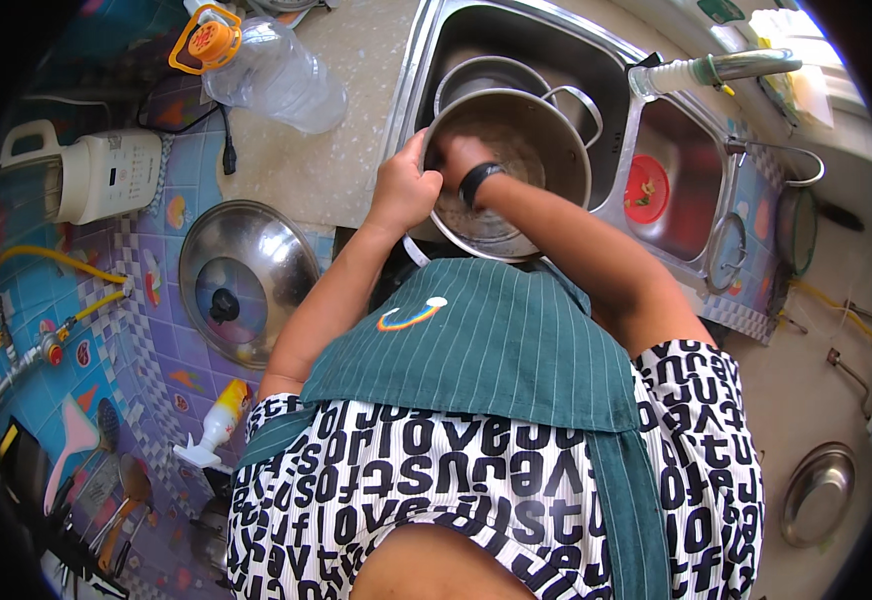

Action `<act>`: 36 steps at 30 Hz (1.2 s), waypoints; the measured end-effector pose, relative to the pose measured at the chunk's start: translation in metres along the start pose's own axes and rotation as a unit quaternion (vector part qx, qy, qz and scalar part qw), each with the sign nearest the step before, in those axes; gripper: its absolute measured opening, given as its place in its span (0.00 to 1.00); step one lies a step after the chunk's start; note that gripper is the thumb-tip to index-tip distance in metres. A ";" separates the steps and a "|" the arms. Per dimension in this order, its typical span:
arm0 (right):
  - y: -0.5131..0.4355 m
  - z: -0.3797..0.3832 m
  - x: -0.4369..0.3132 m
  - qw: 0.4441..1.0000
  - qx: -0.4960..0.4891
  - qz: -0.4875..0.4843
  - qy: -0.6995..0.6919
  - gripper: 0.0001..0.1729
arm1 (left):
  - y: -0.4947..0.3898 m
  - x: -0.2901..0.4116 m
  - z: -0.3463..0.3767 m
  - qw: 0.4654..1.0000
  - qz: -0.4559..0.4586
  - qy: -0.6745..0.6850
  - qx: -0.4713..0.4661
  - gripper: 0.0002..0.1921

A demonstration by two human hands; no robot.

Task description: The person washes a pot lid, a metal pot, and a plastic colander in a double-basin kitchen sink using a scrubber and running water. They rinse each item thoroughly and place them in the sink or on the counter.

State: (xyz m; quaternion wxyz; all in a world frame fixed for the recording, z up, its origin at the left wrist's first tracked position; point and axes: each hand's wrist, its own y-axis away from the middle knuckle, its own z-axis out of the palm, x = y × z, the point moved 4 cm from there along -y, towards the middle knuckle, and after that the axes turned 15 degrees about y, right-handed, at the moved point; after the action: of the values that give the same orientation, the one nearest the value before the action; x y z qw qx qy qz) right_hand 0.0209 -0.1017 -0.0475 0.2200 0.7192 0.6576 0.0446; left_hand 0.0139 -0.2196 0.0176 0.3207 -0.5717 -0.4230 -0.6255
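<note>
A steel pot (562,169) with loop handles is tilted over the front of the sink, its mouth facing me. My left hand (406,184) grips its left rim, thumb folded over the edge. Inside the pot is my right hand (466,159), blurred, close to the inner left wall. Its fingers are partly hidden, and I cannot tell whether they hold anything. Some water seems to lie on the pot's bottom. Behind the pot, a second metal pan (492,73) rests in the large sink basin (593,67).
A faucet (743,66) reaches over the sink divider. The smaller right basin holds a red plastic strainer (646,189) with food scraps. On the left counter lies a large clear plastic bottle (278,75); a domed steel lid (248,281) hangs by the tiled wall, near a blender (105,176).
</note>
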 end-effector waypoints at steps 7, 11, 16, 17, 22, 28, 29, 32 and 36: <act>0.000 0.004 0.007 0.977 0.047 0.108 -0.178 0.14 | -0.001 0.005 0.001 1.000 0.000 -0.001 0.017 0.27; 0.039 0.004 -0.006 0.956 -0.201 -0.211 0.023 0.16 | 0.000 0.011 0.001 0.999 -0.012 -0.020 0.024 0.26; 0.055 0.007 0.043 0.862 -0.349 -0.223 0.293 0.17 | -0.002 0.001 0.002 1.000 0.009 0.013 0.027 0.25; 0.048 0.001 0.057 0.857 -0.336 -0.202 0.334 0.18 | -0.002 0.001 0.003 0.999 0.010 0.015 0.027 0.24; -0.004 -0.031 0.056 0.925 -0.128 -0.119 0.337 0.15 | -0.002 0.008 0.002 1.000 -0.010 0.015 0.003 0.24; 0.004 -0.019 -0.016 0.977 -0.051 -0.154 0.139 0.13 | -0.009 0.002 0.004 1.000 -0.015 0.027 0.006 0.23; 0.010 -0.016 -0.019 0.976 -0.070 -0.187 0.082 0.15 | -0.009 0.003 0.002 1.000 -0.019 0.019 0.009 0.23; 0.040 0.003 -0.009 0.930 -0.211 -0.295 0.060 0.17 | -0.009 0.004 0.004 0.999 -0.026 0.042 0.012 0.24; 0.049 0.022 0.066 0.848 -0.372 -0.323 0.196 0.21 | -0.011 0.007 0.013 0.999 -0.018 0.044 -0.010 0.25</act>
State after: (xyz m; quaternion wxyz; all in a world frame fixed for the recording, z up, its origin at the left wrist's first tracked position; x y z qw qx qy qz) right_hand 0.0827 -0.0458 -0.0636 0.3394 0.3072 0.8164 0.3520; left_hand 0.0091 -0.2026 0.0228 0.3217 -0.5392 -0.4128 -0.6598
